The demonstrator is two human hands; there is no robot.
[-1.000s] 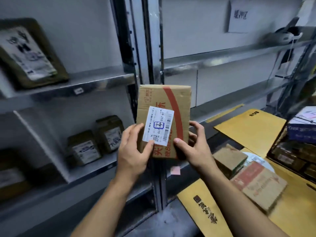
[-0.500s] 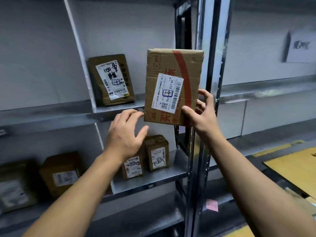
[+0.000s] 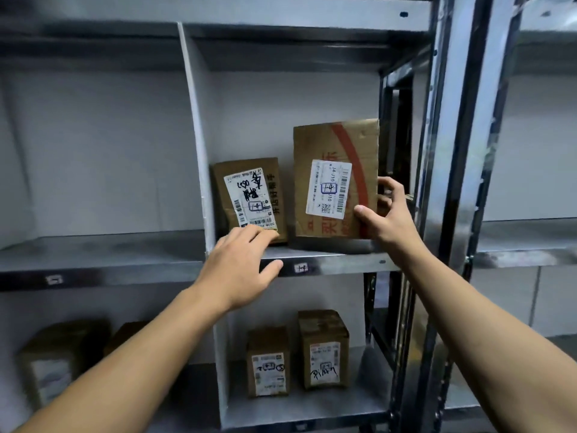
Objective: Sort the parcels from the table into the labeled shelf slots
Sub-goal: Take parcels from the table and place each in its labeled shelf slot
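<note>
A flat brown cardboard parcel point(image 3: 335, 179) with a red stripe and a white label marked 1-4 stands upright on the middle shelf point(image 3: 340, 264), in the slot tagged 1-4 point(image 3: 301, 268). My right hand point(image 3: 385, 210) holds its lower right edge, thumb on the front and fingers behind. To its left stands a smaller brown parcel point(image 3: 249, 198) with a label also marked 1-4. My left hand point(image 3: 242, 264) lies open at the shelf edge, fingertips touching the bottom of that smaller parcel.
A white divider point(image 3: 195, 145) bounds the slot on the left and a metal upright point(image 3: 449, 182) on the right. On the lower shelf stand two small boxes point(image 3: 268, 360) point(image 3: 323, 348); blurred parcels point(image 3: 56, 360) sit in the lower left slot.
My right hand has carried the striped parcel from in front of the upright into the 1-4 slot and stood it on the shelf. My left hand has moved to the smaller parcel.
</note>
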